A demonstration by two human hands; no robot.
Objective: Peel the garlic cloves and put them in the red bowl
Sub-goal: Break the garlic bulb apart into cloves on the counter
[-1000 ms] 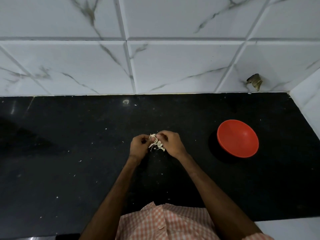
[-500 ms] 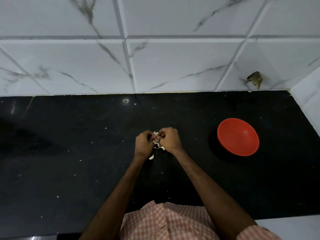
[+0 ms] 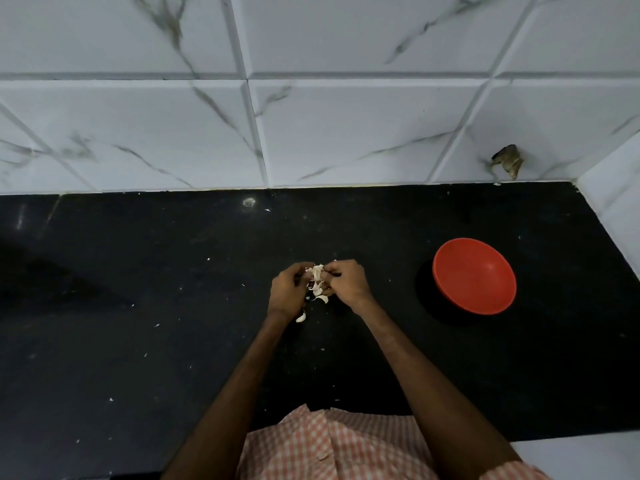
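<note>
Left hand [image 3: 287, 292] curled, fingertips pinching the garlic [image 3: 316, 273]: a pale, ragged clump with papery skin flaring out, caught between both sets of fingertips. Just below those fingers, a loose white sliver [image 3: 300, 318] lying on the black counter [image 3: 138, 341]. Right hand [image 3: 346, 284] curled too, pinching the clump's other side, knuckles up. Well right of its fingers, the red bowl [image 3: 474, 276], upright.

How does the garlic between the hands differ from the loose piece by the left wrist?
The garlic is pinched by the left hand and right hand; the loose piece lies untouched on the counter. The garlic is a ragged, flaky bunch; the loose piece is one small curved sliver. Both are pale white.
</note>
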